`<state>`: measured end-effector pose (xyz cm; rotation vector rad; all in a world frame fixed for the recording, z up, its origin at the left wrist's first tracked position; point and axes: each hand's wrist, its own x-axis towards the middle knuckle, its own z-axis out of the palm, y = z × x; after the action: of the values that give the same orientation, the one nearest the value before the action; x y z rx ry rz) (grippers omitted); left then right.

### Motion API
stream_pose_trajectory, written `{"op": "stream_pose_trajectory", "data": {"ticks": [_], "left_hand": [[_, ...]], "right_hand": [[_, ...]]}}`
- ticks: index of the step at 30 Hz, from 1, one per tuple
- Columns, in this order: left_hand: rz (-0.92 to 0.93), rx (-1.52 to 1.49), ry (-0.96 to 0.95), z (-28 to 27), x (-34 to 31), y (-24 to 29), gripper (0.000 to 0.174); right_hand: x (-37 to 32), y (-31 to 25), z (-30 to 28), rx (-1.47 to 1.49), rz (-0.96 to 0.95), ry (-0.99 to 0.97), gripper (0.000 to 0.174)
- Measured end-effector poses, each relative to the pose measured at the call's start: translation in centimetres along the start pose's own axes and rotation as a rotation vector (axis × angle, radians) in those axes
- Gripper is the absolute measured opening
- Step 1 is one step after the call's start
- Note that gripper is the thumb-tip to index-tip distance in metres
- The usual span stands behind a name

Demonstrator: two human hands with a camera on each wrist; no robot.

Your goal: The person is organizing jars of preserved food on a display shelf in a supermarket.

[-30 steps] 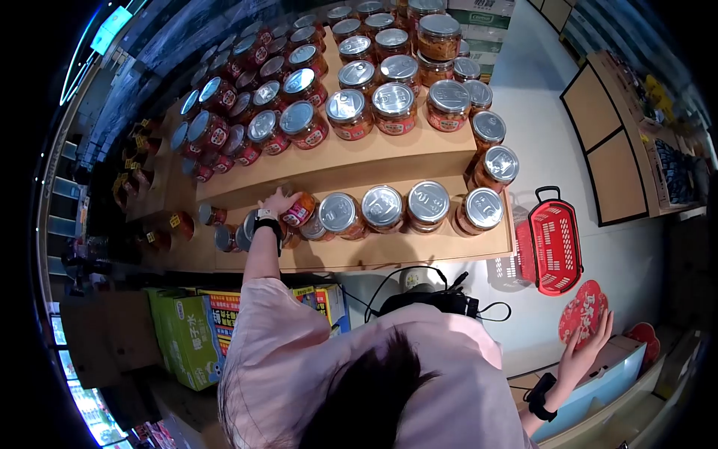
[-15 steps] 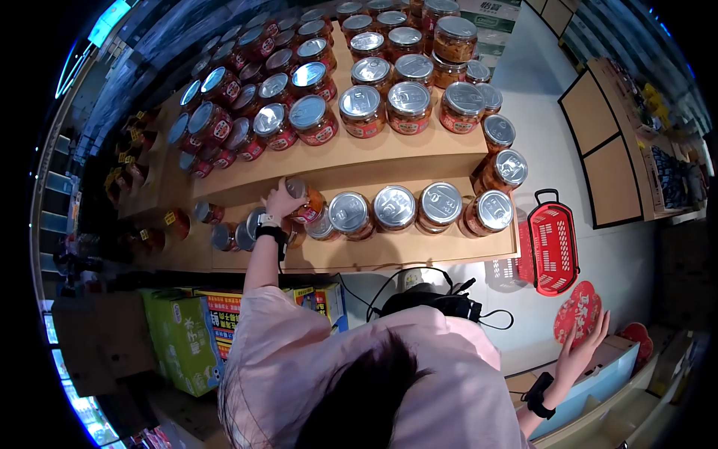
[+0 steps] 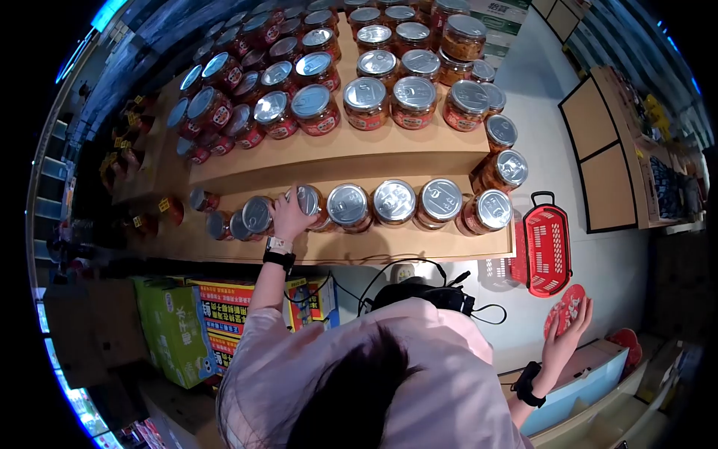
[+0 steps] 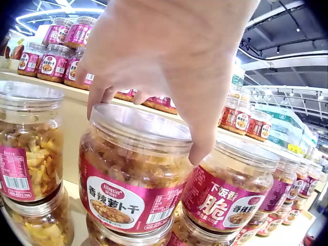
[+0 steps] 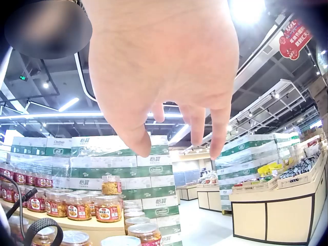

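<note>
My left hand point(image 3: 292, 215) grips a clear jar of pickled radish point(image 4: 134, 179) by its lid, the thumb on one side and the fingers on the other. The jar is upright, with a pink label, and sits directly over another jar point(image 4: 128, 237) in the front row of the lower shelf. Beside it stand more jars, one point(image 4: 225, 187) close by the thumb and another point(image 4: 32, 148) across a gap on the other side. My right hand point(image 3: 566, 337) hangs in the air at the right with loose fingers, holding nothing.
The wooden display point(image 3: 419, 243) bears rows of jars on its upper tier point(image 3: 247, 168) too. A red shopping basket point(image 3: 547, 251) stands on the floor to the right. Boxes point(image 3: 179, 333) lie below the front edge at the left, and a black bag point(image 3: 419, 295) with cords hangs in front.
The jar in my left hand was tilted with its label showing; it now stands upright in the row. The left hand has shifted slightly right over its lid. My right hand stays empty.
</note>
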<state>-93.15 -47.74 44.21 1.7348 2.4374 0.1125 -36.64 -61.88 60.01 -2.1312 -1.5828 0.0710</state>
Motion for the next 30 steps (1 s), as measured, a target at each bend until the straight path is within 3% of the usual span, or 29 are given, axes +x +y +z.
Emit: {"op": "stream_pose_trajectory", "data": {"ticks": [4,8,15,16,17,21,27,30], "left_hand": [[-0.018,0.015,-0.034,0.2,0.3,0.3,0.108],[-0.083,-0.006,-0.053,1.5,-0.2,0.0,0.111],[-0.04,-0.076,0.267,-0.5,-5.4,4.6,0.084],[-0.034,-0.127,0.313,-1.0,-6.3,5.8,0.08],[-0.006,-0.161,0.398,-1.4,-7.3,7.4,0.064],[0.105,-0.356,0.272,-1.8,-9.9,14.4,0.042],[0.262,-0.359,0.083,-1.1,-14.0,28.4,0.039],[0.326,-0.344,0.045,-1.2,-15.5,35.0,0.037]], "right_hand": [[0.4,-0.4,0.0,-0.044,-0.083,0.029,0.062],[0.2,0.3,0.0,-0.104,-0.008,-0.013,0.063],[1.8,2.3,-0.3,-0.127,-0.051,-0.024,0.064],[2.2,2.7,-0.3,-0.092,-0.043,-0.031,0.064],[2.6,3.3,-0.1,-0.087,-0.036,-0.042,0.063],[4.3,6.7,0.3,-0.071,-0.04,-0.057,0.063],[6.0,17.1,-1.8,-0.017,0.007,-0.038,0.064],[5.8,23.7,-4.6,0.026,0.148,-0.047,0.066]]}}
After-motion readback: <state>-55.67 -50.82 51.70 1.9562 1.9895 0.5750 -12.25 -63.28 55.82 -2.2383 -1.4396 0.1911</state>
